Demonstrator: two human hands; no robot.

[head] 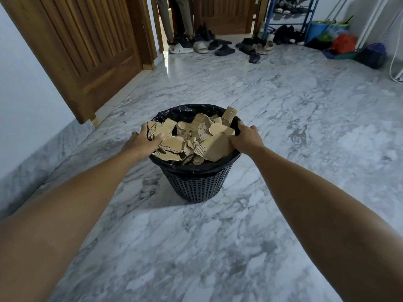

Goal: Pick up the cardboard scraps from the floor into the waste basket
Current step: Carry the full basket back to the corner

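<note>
Cardboard scraps [192, 138] fill waste basket [196, 184] — left hand [142, 139], right hand [247, 136] apparently gripping rim; no writing legible.

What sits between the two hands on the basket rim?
In the head view, only the heap of cardboard scraps fills the stretch between the left hand and right hand, both gripping the rim of the waste basket.

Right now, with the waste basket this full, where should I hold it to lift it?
Grip the waste basket by its rim, one hand on each side, as the left hand and right hand do. It tapers toward the base and the cardboard scraps heap above the rim, so an even, upright lift probably spills least.
</note>
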